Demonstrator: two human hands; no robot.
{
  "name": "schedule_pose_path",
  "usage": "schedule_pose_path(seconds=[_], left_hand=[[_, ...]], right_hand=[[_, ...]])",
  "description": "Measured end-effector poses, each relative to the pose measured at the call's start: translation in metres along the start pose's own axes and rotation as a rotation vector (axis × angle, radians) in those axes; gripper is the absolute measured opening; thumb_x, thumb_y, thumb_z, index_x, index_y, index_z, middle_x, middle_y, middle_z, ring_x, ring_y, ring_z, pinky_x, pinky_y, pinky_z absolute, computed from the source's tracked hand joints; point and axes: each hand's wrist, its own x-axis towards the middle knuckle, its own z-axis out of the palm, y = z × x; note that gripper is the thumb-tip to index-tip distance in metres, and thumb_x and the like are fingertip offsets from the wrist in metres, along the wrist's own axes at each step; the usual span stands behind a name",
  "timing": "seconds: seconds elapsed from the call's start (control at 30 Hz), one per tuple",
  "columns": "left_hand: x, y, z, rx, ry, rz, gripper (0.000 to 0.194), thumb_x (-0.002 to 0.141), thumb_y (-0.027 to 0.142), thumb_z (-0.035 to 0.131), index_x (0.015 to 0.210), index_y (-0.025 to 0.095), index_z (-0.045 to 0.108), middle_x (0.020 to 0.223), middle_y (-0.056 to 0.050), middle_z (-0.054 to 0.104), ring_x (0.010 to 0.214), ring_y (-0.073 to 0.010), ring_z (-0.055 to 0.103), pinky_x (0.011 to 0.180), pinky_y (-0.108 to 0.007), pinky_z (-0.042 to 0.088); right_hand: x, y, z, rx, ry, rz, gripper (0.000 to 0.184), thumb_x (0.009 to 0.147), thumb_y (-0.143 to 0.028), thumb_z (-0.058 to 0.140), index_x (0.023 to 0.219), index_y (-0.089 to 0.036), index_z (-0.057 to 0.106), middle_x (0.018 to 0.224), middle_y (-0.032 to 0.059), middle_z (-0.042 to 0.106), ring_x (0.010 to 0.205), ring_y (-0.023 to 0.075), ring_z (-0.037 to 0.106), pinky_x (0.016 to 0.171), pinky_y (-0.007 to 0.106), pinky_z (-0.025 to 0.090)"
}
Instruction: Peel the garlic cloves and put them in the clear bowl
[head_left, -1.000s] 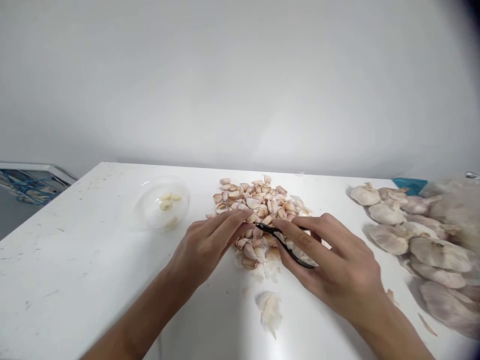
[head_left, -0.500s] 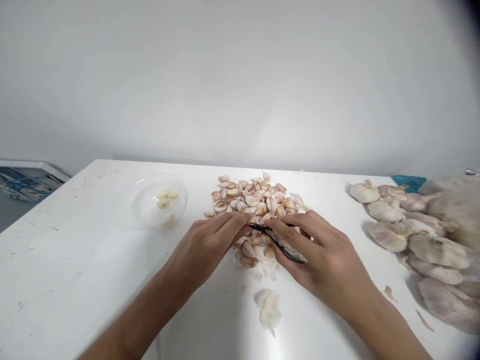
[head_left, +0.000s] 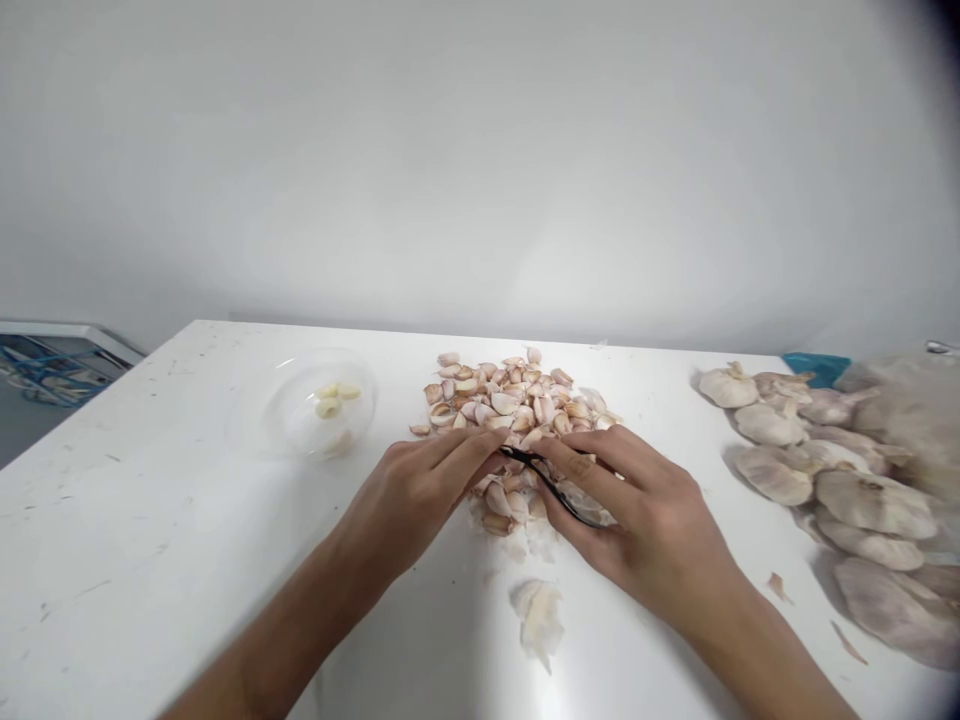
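Observation:
My right hand (head_left: pixel 637 500) is closed around a slim black tool with a curved handle (head_left: pixel 566 502); its kind is unclear. The tool's tip meets the fingertips of my left hand (head_left: pixel 435 485), which are pinched together. Whatever lies between those left fingers is hidden. Both hands are over the near part of a heap of unpeeled garlic cloves (head_left: pixel 504 402). On the left, a clear plastic bowl (head_left: pixel 369 412) holds several peeled cloves (head_left: pixel 328 407). A pale piece of garlic skin (head_left: pixel 538 620) lies in front of the hands.
Whole garlic bulbs (head_left: pixel 874 503) crowd the right side of the white table (head_left: pixel 172 560), beside a clear plastic bag (head_left: pixel 915 410) and a blue item (head_left: pixel 817 368). Small skin scraps (head_left: pixel 849 642) lie near the right forearm. A wall (head_left: pixel 480 170) stands behind the table.
Almost nothing differs. The right hand and the black tool have shifted very slightly; the left hand keeps its pinch. The view itself has moved a touch.

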Motion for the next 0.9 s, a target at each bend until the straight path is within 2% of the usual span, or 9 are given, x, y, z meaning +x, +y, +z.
schedule_pose_path(seconds=[0.13, 0.3, 0.37, 0.53, 0.67, 0.9], left_hand=[[0.0011, 0.0017, -0.0008, -0.054, 0.045, -0.034, 0.034, 0.087, 0.015, 0.073, 0.118, 0.029, 0.078, 0.104, -0.005, 0.082, 0.087, -0.0204, 0.079, 0.074, -0.023, 0.060], [0.0018, 0.0027, -0.0010, -0.043, 0.085, 0.003, 0.035, 0.085, 0.014, 0.076, 0.117, 0.029, 0.078, 0.101, -0.004, 0.083, 0.082, -0.0185, 0.079, 0.072, -0.021, 0.060], [0.0023, 0.0028, -0.0004, -0.012, 0.114, 0.051, 0.034, 0.085, 0.013, 0.077, 0.116, 0.027, 0.078, 0.100, -0.004, 0.083, 0.081, -0.0177, 0.079, 0.072, -0.020, 0.060], [0.0045, -0.0003, 0.0025, 0.140, 0.220, 0.272, 0.026, 0.088, 0.013, 0.075, 0.113, 0.016, 0.073, 0.096, -0.005, 0.082, 0.077, -0.0133, 0.078, 0.070, -0.017, 0.061], [0.0048, -0.0029, 0.0025, 0.188, 0.225, 0.264, 0.022, 0.088, 0.014, 0.076, 0.109, 0.013, 0.072, 0.095, -0.005, 0.082, 0.079, -0.0119, 0.078, 0.075, -0.015, 0.061], [0.0048, 0.0002, 0.0020, 0.253, 0.246, 0.248, 0.017, 0.089, 0.014, 0.074, 0.106, 0.012, 0.072, 0.092, -0.006, 0.082, 0.076, -0.0133, 0.078, 0.070, -0.016, 0.060]], right_hand=[[-0.0002, -0.0012, -0.0011, 0.004, 0.026, 0.003, 0.032, 0.091, -0.017, 0.071, 0.123, -0.017, 0.068, 0.109, 0.0069, 0.074, 0.089, 0.0201, 0.067, 0.074, 0.035, 0.059], [0.0029, -0.0041, -0.0021, -0.002, 0.071, 0.005, 0.026, 0.092, -0.016, 0.070, 0.119, -0.016, 0.071, 0.105, 0.0068, 0.077, 0.085, 0.0189, 0.070, 0.070, 0.033, 0.059], [0.0038, -0.0050, -0.0021, -0.006, 0.074, 0.009, 0.025, 0.093, -0.016, 0.070, 0.117, -0.016, 0.071, 0.104, 0.0065, 0.077, 0.084, 0.0188, 0.071, 0.069, 0.032, 0.059], [0.0039, -0.0049, -0.0031, -0.014, 0.086, 0.022, 0.025, 0.093, -0.018, 0.069, 0.118, -0.017, 0.072, 0.103, 0.0059, 0.078, 0.084, 0.0185, 0.071, 0.068, 0.031, 0.059], [0.0035, -0.0052, -0.0037, -0.008, 0.107, 0.048, 0.025, 0.091, -0.018, 0.072, 0.116, -0.018, 0.073, 0.103, 0.0060, 0.077, 0.085, 0.0186, 0.070, 0.070, 0.031, 0.058], [0.0020, -0.0096, 0.0014, -0.027, 0.119, 0.012, 0.031, 0.086, -0.017, 0.076, 0.116, -0.016, 0.072, 0.101, 0.0066, 0.075, 0.083, 0.0185, 0.068, 0.068, 0.031, 0.057]])
